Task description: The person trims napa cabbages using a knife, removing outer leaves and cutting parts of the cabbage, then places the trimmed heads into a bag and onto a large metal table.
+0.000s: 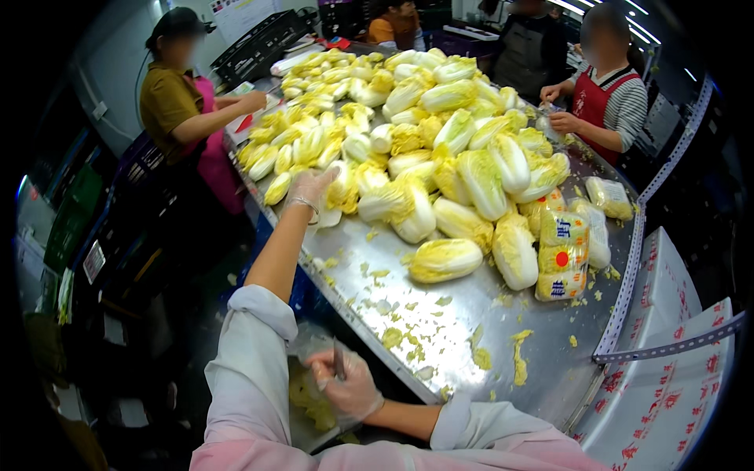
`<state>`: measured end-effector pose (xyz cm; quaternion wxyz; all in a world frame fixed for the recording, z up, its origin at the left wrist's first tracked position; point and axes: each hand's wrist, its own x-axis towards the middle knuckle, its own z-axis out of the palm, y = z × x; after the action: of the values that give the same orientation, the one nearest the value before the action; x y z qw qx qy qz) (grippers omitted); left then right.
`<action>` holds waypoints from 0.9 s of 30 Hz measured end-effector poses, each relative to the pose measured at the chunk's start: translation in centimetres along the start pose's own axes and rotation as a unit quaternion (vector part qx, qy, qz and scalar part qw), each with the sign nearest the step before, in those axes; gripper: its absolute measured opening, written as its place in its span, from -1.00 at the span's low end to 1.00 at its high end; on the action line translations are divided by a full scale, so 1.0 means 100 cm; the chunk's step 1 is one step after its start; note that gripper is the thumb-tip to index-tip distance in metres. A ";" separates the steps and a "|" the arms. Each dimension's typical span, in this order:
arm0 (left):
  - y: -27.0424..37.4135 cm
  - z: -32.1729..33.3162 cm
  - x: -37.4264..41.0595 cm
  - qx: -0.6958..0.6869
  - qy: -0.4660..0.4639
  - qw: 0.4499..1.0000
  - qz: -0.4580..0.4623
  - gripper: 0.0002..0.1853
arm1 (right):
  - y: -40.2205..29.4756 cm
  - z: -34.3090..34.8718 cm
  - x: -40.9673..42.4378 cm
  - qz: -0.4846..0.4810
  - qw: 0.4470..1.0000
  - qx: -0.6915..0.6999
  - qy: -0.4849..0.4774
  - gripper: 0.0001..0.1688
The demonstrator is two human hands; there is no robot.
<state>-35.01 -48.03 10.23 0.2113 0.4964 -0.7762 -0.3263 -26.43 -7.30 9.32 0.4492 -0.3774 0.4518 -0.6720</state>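
Observation:
My left hand [308, 191], in a clear plastic glove, reaches out over the near left edge of a steel table [436, 318]. Its fingers touch a yellow-leaved napa cabbage [343, 191] at the edge of the heap; whether they grip it I cannot tell. Below the table edge, near my body, my gloved right hand [347, 380] is closed around the handle of a small tool, likely a knife [339, 359]. Under that hand a container holds cabbage leaves [315, 406]. A single napa cabbage [446, 260] lies on its side at the front of the heap.
Napa cabbages [453, 97] cover the table's far part. Wrapped cabbages [562, 253] lie at its right, beside a perforated metal strip [671, 347] and white printed boxes [654, 394]. Leaf scraps litter the near surface. Co-workers stand at the left [177, 112], right [612, 100] and far side.

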 end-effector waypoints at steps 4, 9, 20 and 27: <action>0.033 0.036 0.012 0.189 -0.032 0.980 -0.053 0.10 | -0.007 -0.005 0.003 0.055 0.998 0.011 0.006 -0.82; 0.016 0.038 0.011 0.112 -0.021 0.988 -0.100 0.01 | -0.010 -0.011 0.011 -0.011 0.998 -0.041 0.037 -0.84; 0.013 -0.060 -0.105 -0.693 -0.165 0.701 0.050 -0.45 | -0.007 -0.018 0.023 -0.051 0.989 -0.134 -0.029 -0.85; -0.044 -0.063 -0.318 -0.768 -0.113 0.630 0.002 -0.24 | -0.016 0.003 0.004 -0.038 0.998 -0.039 -0.041 -0.89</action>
<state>-14.85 -22.27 11.34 0.4272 0.1113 -0.2633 -0.8578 -26.75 -7.44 10.98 0.4262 -0.4389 0.4441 -0.6546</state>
